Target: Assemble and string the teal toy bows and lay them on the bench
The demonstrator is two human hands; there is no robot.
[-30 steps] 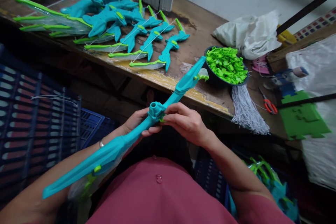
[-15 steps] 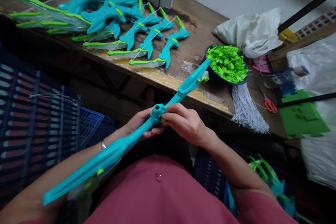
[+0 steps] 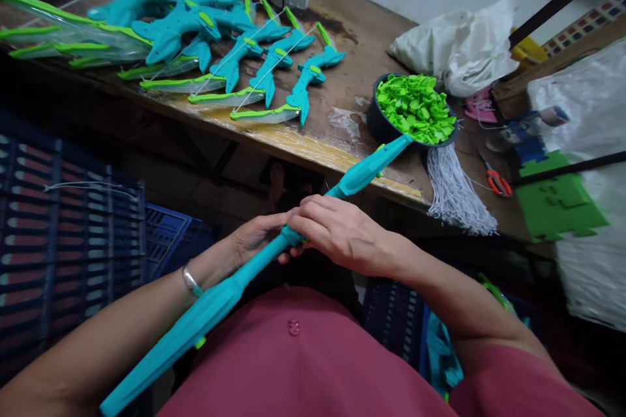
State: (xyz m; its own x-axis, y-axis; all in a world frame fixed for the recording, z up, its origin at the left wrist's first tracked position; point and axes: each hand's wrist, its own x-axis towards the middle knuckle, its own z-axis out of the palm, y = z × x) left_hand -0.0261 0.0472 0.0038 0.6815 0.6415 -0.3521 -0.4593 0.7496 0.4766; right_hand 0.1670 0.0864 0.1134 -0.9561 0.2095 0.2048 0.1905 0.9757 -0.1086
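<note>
A long turquoise plastic toy bow point(image 3: 220, 303) lies slantwise before me, from my left forearm up to the dark bowl. Round its middle from below and behind curls my left hand point(image 3: 259, 238), some fingertips showing under the bow. My right hand point(image 3: 337, 231) is laid over the central part, its fingers wrapped on top of it. That covered centre, and any small part under the fingers, is hidden. Bits of lime green show along the bow's underside. Its far tip overlaps the rim of the bowl point(image 3: 379, 118), which is heaped with small lime-green plastic pieces point(image 3: 415, 107).
Several turquoise and green toy bows point(image 3: 274, 65) with white strings lie on the wooden table point(image 3: 342, 26). To the right are a bundle of white cords point(image 3: 457, 192), orange-handled scissors point(image 3: 499, 182) and a green foam mat point(image 3: 560, 195). Blue crates point(image 3: 73, 260) stand at my left.
My right hand has moved from the side of the bow's centre to over it, covering the round socket that showed before. The bow has rolled, and its far tip sits lower and further right.
</note>
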